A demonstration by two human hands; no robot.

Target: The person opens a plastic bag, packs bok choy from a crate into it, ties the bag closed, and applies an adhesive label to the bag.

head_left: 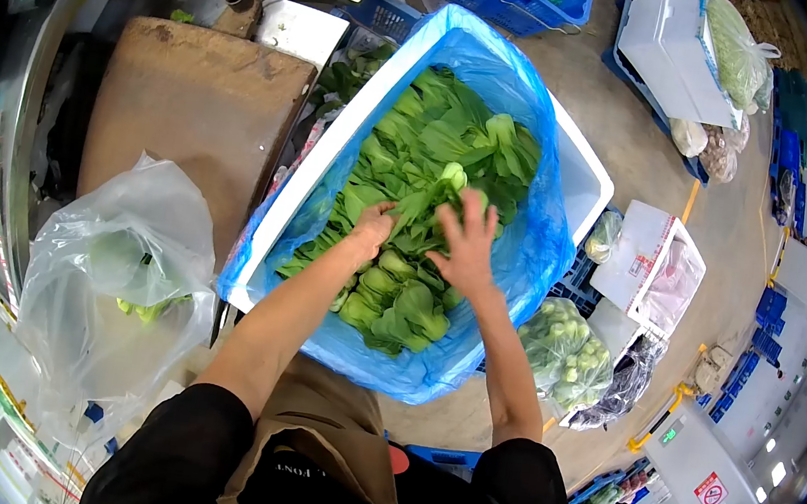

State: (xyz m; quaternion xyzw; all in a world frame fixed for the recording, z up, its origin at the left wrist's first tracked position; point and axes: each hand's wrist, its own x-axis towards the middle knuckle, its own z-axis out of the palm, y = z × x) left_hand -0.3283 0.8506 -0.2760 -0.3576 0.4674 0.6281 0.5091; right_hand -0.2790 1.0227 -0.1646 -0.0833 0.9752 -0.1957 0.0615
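Leafy bok choy (pixel 413 314) fills a white foam box (pixel 308 175) lined with a blue plastic bag (pixel 536 253). My left hand (pixel 373 227) is down among the leaves, its fingers curled round the edge of a bok choy near the middle of the pile. To its right, my right hand (pixel 468 247) has its fingers spread over the leaves, just below a pale bok choy base (pixel 453 176). No plant shows within its grasp.
A clear plastic bag (pixel 115 307) with some greens inside lies to the left, by a brown board (pixel 195 106). Right of the box are a bag of bok choy (pixel 564 352) and a white foam carton (pixel 637 251). A blue crate (pixel 515 2) stands beyond.
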